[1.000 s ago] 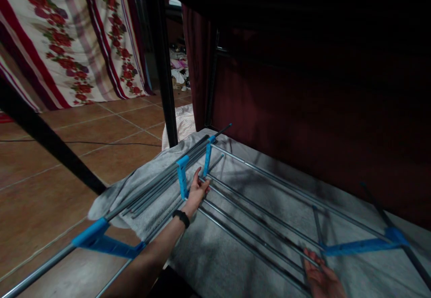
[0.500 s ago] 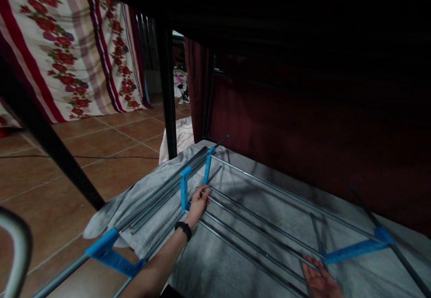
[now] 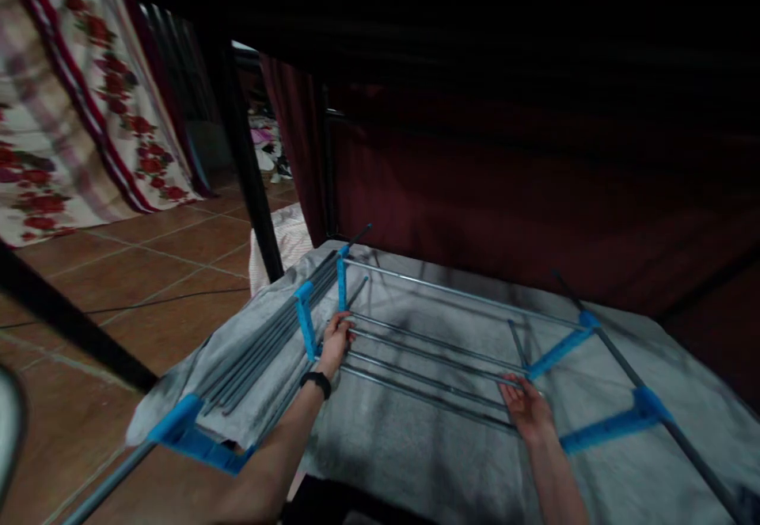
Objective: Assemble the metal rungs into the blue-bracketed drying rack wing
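My left hand (image 3: 336, 338), a dark band at its wrist, is closed around the left end of a grey metal rod (image 3: 416, 345), close beside an upright blue plastic bracket (image 3: 305, 321). At that rod's right end, my right hand (image 3: 527, 405) pinches it, palm up, near another blue bracket (image 3: 558, 351). Several parallel rods run between my hands as part of a rack frame lying on grey cloth. A lower right bracket (image 3: 617, 424) joins a side tube (image 3: 629, 370). How the rod ends meet the brackets is hidden by my fingers.
Loose metal rods (image 3: 273, 331) lie bundled at the left on the grey cloth (image 3: 409, 462). Black posts (image 3: 252, 169) and a dark red curtain (image 3: 475, 200) surround the space under a dark overhead surface. Brown floor tiles (image 3: 190, 295) with a cable lie left.
The view has swung right and shows more of the rack's right side. My right hand has come further into view, still at the rod's right end. My left hand stays by the bracket.
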Available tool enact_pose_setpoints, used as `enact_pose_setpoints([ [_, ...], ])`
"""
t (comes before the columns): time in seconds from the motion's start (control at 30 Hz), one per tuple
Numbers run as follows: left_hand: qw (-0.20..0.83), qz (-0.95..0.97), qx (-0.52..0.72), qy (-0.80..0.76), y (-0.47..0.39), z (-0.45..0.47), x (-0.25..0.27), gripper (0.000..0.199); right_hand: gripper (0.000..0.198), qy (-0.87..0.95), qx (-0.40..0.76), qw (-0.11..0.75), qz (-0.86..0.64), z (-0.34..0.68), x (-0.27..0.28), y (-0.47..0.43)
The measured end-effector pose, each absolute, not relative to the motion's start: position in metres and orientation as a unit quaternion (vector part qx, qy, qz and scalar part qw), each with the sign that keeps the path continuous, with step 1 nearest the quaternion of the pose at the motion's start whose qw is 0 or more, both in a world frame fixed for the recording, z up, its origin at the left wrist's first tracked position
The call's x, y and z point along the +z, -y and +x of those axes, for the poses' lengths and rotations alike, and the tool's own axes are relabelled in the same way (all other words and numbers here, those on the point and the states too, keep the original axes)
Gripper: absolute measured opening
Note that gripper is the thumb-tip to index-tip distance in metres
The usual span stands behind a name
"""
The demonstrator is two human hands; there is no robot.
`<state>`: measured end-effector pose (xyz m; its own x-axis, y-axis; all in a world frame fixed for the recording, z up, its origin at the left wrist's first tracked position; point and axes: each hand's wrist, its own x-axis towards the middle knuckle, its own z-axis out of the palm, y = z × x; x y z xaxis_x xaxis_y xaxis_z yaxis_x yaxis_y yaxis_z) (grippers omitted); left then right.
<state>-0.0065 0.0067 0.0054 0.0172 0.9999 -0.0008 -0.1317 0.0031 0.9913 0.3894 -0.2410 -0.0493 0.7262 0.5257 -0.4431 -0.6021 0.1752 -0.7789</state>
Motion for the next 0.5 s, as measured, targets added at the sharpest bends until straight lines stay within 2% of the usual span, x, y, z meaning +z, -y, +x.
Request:
enact_pose_setpoints([
  [0.1,0.536,0.473,0.516,-0.471,-0.008,-0.003,0.005,0.041,0.017,-0.029,0.364,0.787,-0.498,0.376,-0.038,0.238],
  [0.23,0.483,0.483,0.536,-0.495,-0.006,-0.001,0.005,0.061,0.028,-0.025,0.367,0.817,-0.444,0.364,-0.027,0.238],
  [0.33,0.430,0.477,0.556,-0.527,-0.005,-0.003,0.004,0.075,0.028,-0.030,0.376,0.830,-0.411,0.360,-0.021,0.240],
  [0.5,0.378,0.484,0.557,-0.559,-0.009,-0.004,-0.002,0.082,0.022,-0.045,0.367,0.833,-0.412,0.360,-0.016,0.242],
])
